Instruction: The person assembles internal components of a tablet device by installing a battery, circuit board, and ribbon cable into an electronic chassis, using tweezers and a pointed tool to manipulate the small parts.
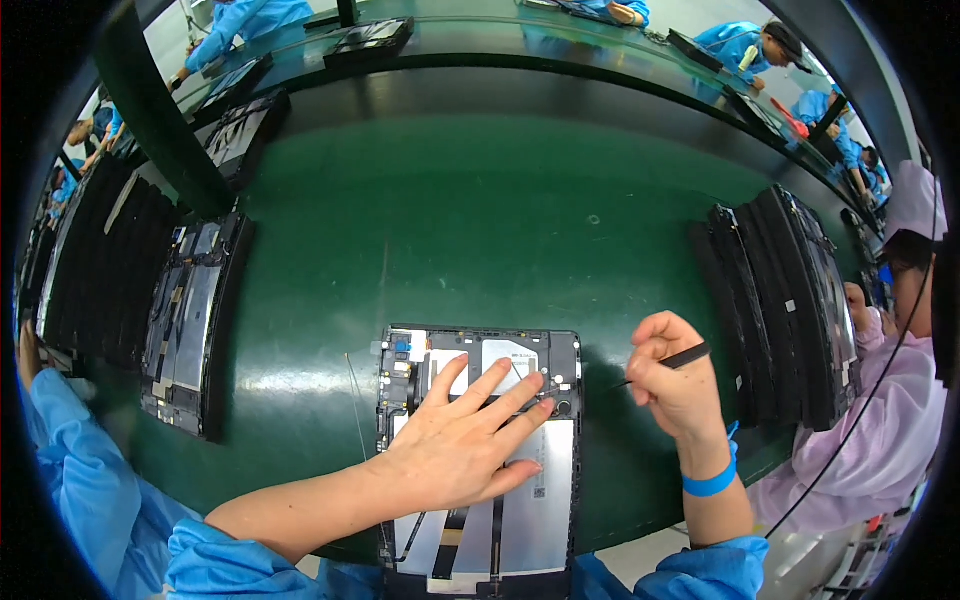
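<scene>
An opened tablet (540,500) lies on the green table in front of me, its inner side up with silver battery plates, dark flat cables and circuit boards along the far end. My left hand (470,430) rests across its upper part, fingers spread and palm down. To the right of the tablet, my right hand (675,380) is raised with a blue band on its wrist. Its fingers are closed around tweezers (688,356), dark and slim, whose thin tip points left toward the tablet. Part of the boards is hidden under my left hand.
Stacks of black trays with opened tablets stand at the left (120,270) and right (785,300) of the green table (450,230). A thin wire (357,400) lies left of my tablet. A raised shelf (480,50) crosses the far side. A co-worker in pink (860,420) sits at the right.
</scene>
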`<control>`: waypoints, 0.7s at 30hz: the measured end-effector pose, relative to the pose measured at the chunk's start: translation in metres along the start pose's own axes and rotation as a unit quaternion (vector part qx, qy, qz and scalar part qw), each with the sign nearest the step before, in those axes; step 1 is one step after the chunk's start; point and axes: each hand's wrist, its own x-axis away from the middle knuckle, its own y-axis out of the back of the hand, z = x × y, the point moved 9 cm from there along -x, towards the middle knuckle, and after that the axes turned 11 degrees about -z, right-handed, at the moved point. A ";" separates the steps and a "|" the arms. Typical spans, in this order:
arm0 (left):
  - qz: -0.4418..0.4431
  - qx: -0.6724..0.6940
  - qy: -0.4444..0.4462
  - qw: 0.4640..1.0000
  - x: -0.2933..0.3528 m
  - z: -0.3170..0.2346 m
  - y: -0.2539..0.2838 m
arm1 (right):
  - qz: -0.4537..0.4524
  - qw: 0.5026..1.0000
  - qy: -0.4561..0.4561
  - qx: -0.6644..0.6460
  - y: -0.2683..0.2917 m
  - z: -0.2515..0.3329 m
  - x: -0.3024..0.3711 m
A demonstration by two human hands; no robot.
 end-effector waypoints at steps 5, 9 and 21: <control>-0.004 0.003 0.000 1.000 0.001 0.001 0.001 | 0.042 0.993 -0.057 -0.097 -0.016 -0.022 0.004; -0.002 0.004 0.004 1.000 0.001 0.002 0.000 | 0.063 0.995 -0.071 0.009 -0.020 -0.032 0.004; -0.015 0.015 -0.001 1.000 0.001 0.002 0.001 | 0.005 0.995 -0.017 0.099 -0.024 -0.025 0.019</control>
